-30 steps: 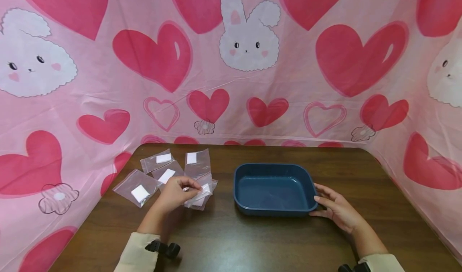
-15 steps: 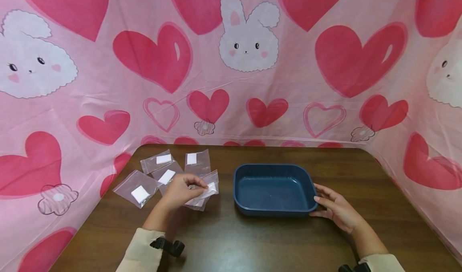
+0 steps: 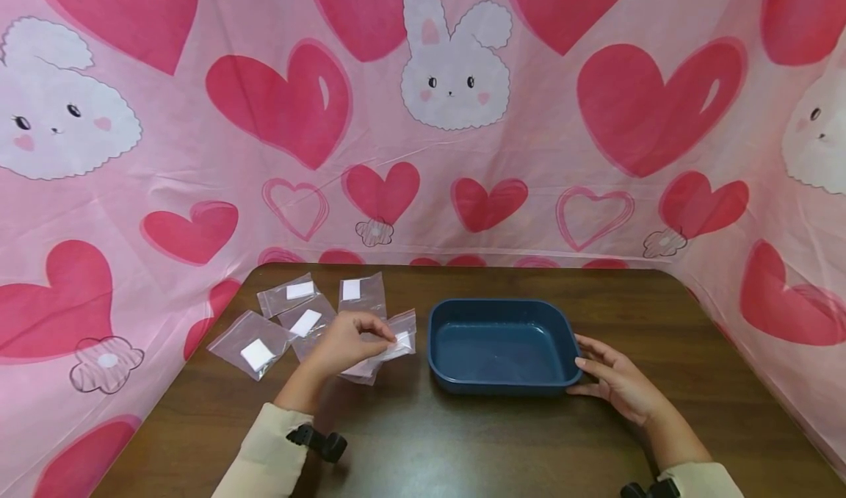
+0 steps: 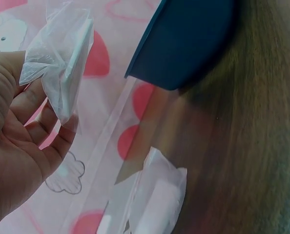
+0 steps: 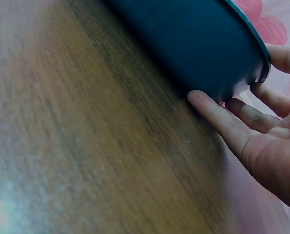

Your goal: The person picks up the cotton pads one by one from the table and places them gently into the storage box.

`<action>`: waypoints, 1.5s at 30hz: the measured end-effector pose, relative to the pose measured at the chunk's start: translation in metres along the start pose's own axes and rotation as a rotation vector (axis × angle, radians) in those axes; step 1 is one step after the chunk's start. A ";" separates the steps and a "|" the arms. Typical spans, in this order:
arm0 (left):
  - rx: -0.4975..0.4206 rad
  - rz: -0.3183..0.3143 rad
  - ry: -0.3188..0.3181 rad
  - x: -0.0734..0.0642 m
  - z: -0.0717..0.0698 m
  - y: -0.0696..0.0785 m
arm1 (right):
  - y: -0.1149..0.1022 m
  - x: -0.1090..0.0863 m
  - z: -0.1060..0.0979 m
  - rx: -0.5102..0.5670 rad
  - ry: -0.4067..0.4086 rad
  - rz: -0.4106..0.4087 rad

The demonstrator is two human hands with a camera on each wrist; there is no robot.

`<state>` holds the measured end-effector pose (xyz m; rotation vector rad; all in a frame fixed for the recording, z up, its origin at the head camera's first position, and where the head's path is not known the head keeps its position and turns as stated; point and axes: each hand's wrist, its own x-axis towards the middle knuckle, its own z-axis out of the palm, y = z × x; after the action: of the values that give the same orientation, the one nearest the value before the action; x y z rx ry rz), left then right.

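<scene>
My left hand (image 3: 350,345) pinches a small clear zip bag (image 3: 406,336) by its edge, between thumb and fingertips. A flat white piece shows through the plastic of this bag (image 4: 62,63) in the left wrist view. Another bag (image 3: 362,370) lies partly hidden under that hand. To the right stands a dark blue rectangular plastic tub (image 3: 505,390), its inside bare. Against the tub's right end my right hand (image 3: 617,384) rests with fingers spread and fairly straight. In the right wrist view its fingertips touch the tub's end wall (image 5: 203,53) near the rim and lower down.
Several more clear bags with white pieces lie on the brown wooden table (image 3: 423,446) at the left, among them one nearest the left edge (image 3: 256,354) and one at the back (image 3: 352,289). A pink cloth (image 3: 463,153) with hearts and rabbits surrounds the table.
My left hand has moved right with the bag pinched in it, off the other bags and towards the tub. The right hand and the tub have stayed in place.
</scene>
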<state>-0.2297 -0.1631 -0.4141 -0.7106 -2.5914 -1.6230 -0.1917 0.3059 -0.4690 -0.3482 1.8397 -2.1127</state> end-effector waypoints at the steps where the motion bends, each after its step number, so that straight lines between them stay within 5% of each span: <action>1: 0.008 0.000 -0.003 0.001 0.001 0.001 | 0.000 0.000 0.000 0.002 -0.003 -0.003; 13: 0.058 0.070 -0.060 0.014 0.011 0.016 | -0.001 0.000 0.001 -0.034 -0.003 -0.006; 32: 0.014 0.024 -0.180 0.036 0.023 0.035 | -0.001 -0.001 0.001 -0.040 0.021 -0.001; 45: 0.019 0.059 -0.259 0.050 0.034 0.046 | 0.000 0.000 -0.002 -0.006 -0.023 -0.020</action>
<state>-0.2497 -0.0985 -0.3794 -1.0512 -2.7194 -1.5838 -0.1921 0.3073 -0.4694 -0.3924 1.8371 -2.1080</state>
